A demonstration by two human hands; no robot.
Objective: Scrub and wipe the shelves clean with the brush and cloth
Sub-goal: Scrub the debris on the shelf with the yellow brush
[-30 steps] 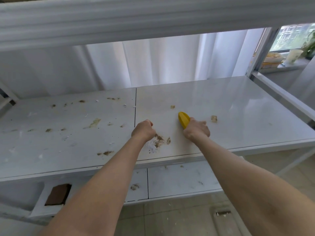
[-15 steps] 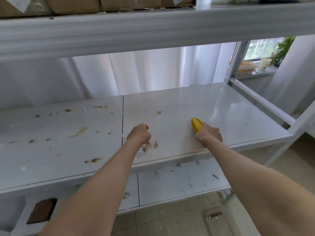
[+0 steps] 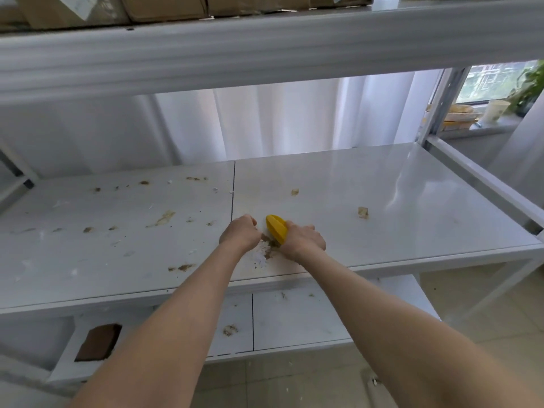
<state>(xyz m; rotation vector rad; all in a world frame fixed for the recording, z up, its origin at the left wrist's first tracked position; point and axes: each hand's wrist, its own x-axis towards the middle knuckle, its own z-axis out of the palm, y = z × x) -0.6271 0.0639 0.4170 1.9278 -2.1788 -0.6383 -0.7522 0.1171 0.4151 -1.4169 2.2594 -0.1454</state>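
Yellow brush (image 3: 276,229) is down on the middle shelf (image 3: 412,207), just right of the panel seam and near the front edge, with the right hand (image 3: 301,241) on it and its fingers wrapped tight round the back end. The left hand (image 3: 240,235) sits just beside it in a closed fist; I can't tell if the fingers have the cloth inside. Between them lies a heap of brown and white grit (image 3: 266,252). The danger, I'd say: a stroke towards the person flicks that heap over the front lip onto the lower shelf (image 3: 294,316), already speckled. The hands are close enough to knock knuckles too. There's plenty of glossy room to the right, bar one crumb (image 3: 363,212); the left panel is all stains.
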